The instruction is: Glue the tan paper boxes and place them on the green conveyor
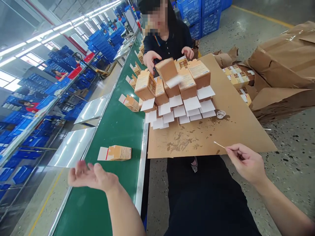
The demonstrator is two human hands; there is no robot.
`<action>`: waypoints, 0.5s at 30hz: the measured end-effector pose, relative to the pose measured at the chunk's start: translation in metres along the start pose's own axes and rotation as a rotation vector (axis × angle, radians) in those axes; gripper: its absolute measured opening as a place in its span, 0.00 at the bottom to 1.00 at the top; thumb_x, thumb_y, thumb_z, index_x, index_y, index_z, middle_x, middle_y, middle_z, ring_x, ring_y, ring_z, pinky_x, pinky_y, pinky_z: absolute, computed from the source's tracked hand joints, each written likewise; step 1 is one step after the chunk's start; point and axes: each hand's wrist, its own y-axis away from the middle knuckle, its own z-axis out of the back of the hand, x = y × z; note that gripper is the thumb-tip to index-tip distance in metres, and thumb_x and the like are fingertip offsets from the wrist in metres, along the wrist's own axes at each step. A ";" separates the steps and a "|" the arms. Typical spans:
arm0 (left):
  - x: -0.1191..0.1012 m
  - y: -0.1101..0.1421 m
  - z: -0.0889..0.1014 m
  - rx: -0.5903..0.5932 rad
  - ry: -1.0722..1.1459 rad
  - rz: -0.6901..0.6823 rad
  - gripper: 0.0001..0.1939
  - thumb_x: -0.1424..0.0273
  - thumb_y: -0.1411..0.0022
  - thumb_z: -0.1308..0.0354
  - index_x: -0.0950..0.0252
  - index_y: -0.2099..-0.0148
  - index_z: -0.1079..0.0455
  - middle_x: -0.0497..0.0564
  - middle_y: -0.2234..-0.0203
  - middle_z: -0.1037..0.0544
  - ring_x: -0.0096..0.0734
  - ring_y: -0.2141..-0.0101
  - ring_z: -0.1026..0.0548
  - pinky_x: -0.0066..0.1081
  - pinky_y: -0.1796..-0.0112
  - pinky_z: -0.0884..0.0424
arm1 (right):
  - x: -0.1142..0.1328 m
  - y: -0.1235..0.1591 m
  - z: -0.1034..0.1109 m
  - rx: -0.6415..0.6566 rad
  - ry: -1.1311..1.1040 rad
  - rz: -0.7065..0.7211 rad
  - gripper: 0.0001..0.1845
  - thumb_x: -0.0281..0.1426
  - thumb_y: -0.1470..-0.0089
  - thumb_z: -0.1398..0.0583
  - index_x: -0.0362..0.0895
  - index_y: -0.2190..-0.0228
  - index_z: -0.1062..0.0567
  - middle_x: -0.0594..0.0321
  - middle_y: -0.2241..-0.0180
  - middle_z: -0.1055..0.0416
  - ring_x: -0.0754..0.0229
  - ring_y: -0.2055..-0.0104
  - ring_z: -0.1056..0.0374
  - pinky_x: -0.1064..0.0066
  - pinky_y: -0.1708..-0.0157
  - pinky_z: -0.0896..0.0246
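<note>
My left hand (94, 177) is over the green conveyor belt, palm up with its fingers apart, holding nothing. Just beyond it a small brown carton (120, 153) lies on the belt, its white flap pointing left. Between the thumb and fingers of my right hand (247, 162) is a cotton swab (220, 144), its white tip pointing left over the cardboard sheet (236, 121). Stacked brown cartons (188, 82) with white flaps sticking out toward me stand on that sheet. A small clear round dish (220, 114) sits right of the stack, beside wet spots.
Across the stack a co-worker (169, 36) has both hands by the cartons; one carton (167, 70) there is tilted and blurred. More cartons (130, 103) line the green belt (123, 131). A large torn brown carton (283, 62) stands on the floor at right.
</note>
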 end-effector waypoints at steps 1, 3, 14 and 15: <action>-0.017 -0.012 -0.017 0.071 0.072 -0.045 0.39 0.49 0.41 0.33 0.53 0.35 0.44 0.58 0.36 0.28 0.58 0.32 0.26 0.65 0.29 0.30 | 0.000 -0.001 0.001 0.001 -0.015 0.002 0.27 0.55 0.31 0.35 0.47 0.71 0.18 0.63 0.79 0.30 0.61 0.79 0.35 0.68 0.78 0.39; -0.052 -0.036 -0.063 0.280 0.199 -0.078 0.36 0.48 0.36 0.34 0.51 0.32 0.41 0.55 0.38 0.25 0.55 0.35 0.23 0.63 0.30 0.28 | 0.004 -0.005 0.001 0.019 -0.051 0.033 0.27 0.54 0.31 0.35 0.46 0.71 0.18 0.64 0.80 0.31 0.62 0.79 0.36 0.69 0.78 0.40; -0.109 -0.067 -0.277 1.078 0.031 -0.360 0.40 0.59 0.42 0.21 0.55 0.28 0.24 0.61 0.32 0.29 0.64 0.23 0.37 0.66 0.23 0.43 | 0.024 -0.013 0.008 -0.071 -0.053 0.109 0.24 0.51 0.31 0.35 0.47 0.71 0.18 0.67 0.81 0.35 0.62 0.81 0.39 0.70 0.79 0.42; -0.107 -0.063 -0.272 1.050 0.036 -0.363 0.38 0.60 0.39 0.24 0.55 0.28 0.24 0.61 0.31 0.30 0.64 0.23 0.37 0.66 0.22 0.44 | 0.022 -0.015 0.013 -0.094 -0.033 0.103 0.23 0.51 0.32 0.35 0.47 0.70 0.18 0.67 0.81 0.35 0.62 0.81 0.39 0.69 0.78 0.42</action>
